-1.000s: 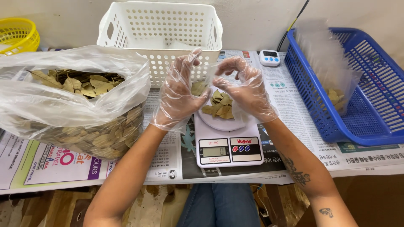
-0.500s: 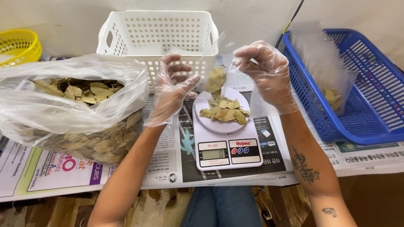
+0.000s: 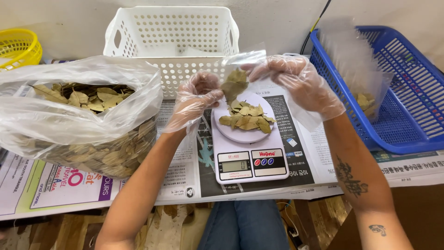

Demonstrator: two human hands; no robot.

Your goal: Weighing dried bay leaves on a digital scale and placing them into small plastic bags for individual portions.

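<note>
Both my hands wear thin clear gloves and are raised over a white kitchen scale (image 3: 249, 153). My right hand (image 3: 296, 83) pinches the rim of a small clear pouch (image 3: 241, 62) with a few dried leaves inside. At the pouch's mouth, my left hand (image 3: 196, 99) holds a dried leaf (image 3: 232, 85). A small heap of dried bay leaves (image 3: 245, 118) lies on the scale's round plate, just under the pouch.
A large clear bag of dried leaves (image 3: 74, 115) sits at the left. A white perforated basket (image 3: 171, 37) stands behind the scale, a yellow basket (image 3: 18, 46) far left. A blue basket (image 3: 393, 92) at right holds clear pouches. Newspaper (image 3: 185, 180) covers the table.
My hands rose off the scale's leaf pile. The right hand lifted the pouch and moved back toward centre; the left brought a leaf up to its mouth.
</note>
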